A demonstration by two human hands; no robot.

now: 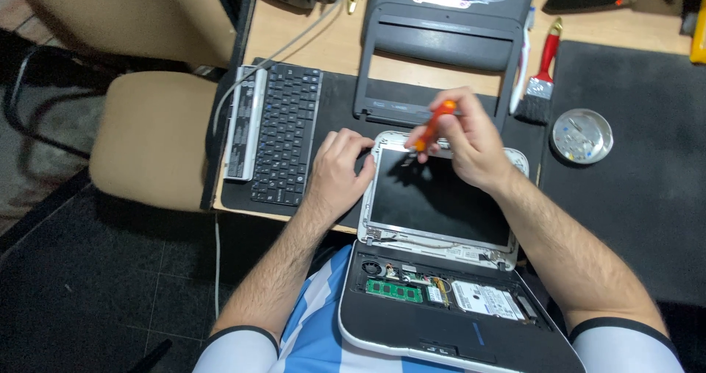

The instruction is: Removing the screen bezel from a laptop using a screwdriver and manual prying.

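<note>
The screwdriver (434,125) tip is blurred and sits behind the right hand's (467,141) fingers, so its contact point cannot be told. The laptop base (441,329) is cut off by the bottom edge. The left hand (337,171) covers the screen frame's (441,196) left corner.

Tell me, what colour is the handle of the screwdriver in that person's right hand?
Orange. The screwdriver handle shows best in the head view, pinched in the right hand over the laptop screen.

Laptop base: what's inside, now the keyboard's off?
Inside the laptop base: a green memory stick, a hard drive, loose wires and a small round part at the left corner. The screen's lower edge covers the rest.
</note>
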